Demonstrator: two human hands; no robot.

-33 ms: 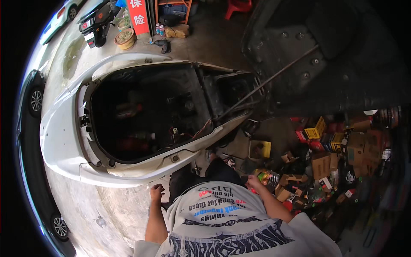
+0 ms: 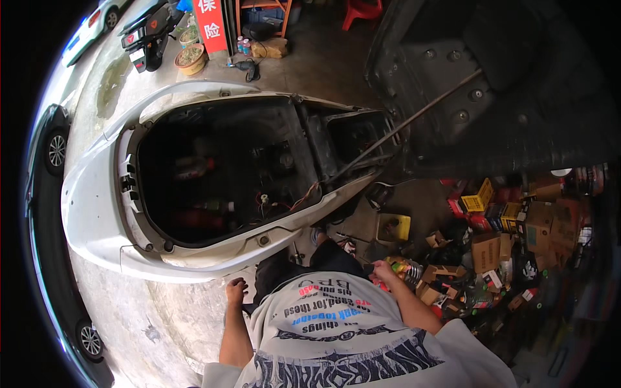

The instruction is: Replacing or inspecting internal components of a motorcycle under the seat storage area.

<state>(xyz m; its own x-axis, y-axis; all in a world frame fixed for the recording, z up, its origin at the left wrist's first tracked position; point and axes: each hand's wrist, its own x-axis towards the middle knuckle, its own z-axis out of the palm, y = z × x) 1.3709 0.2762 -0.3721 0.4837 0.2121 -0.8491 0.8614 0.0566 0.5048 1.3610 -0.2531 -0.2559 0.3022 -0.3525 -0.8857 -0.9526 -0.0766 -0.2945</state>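
Note:
My left hand (image 2: 237, 291) hangs beside my left thigh, its fingers loosely bent and apart, with nothing in it. Over by my right thigh, my right hand (image 2: 384, 271) is closed around something small and dark that I cannot make out. In front of me stands a white scooter body (image 2: 97, 213), touched by neither hand. Its raised black seat (image 2: 446, 123) is propped by a thin rod (image 2: 414, 118). Inside the dark storage well (image 2: 226, 149) lie a bottle with a reddish label (image 2: 194, 168) and another bottle (image 2: 217, 206). Loose wires with a pale connector (image 2: 264, 198) show near its close side.
Boxes, bottles and cartons (image 2: 486, 252) crowd the floor at right, near a yellow bin (image 2: 402, 226). Beyond the scooter are a power drill (image 2: 246, 67), a potted plant (image 2: 190, 59), a red stool (image 2: 362, 11) and a parked scooter (image 2: 147, 42). A dark car (image 2: 48, 246) stands at left.

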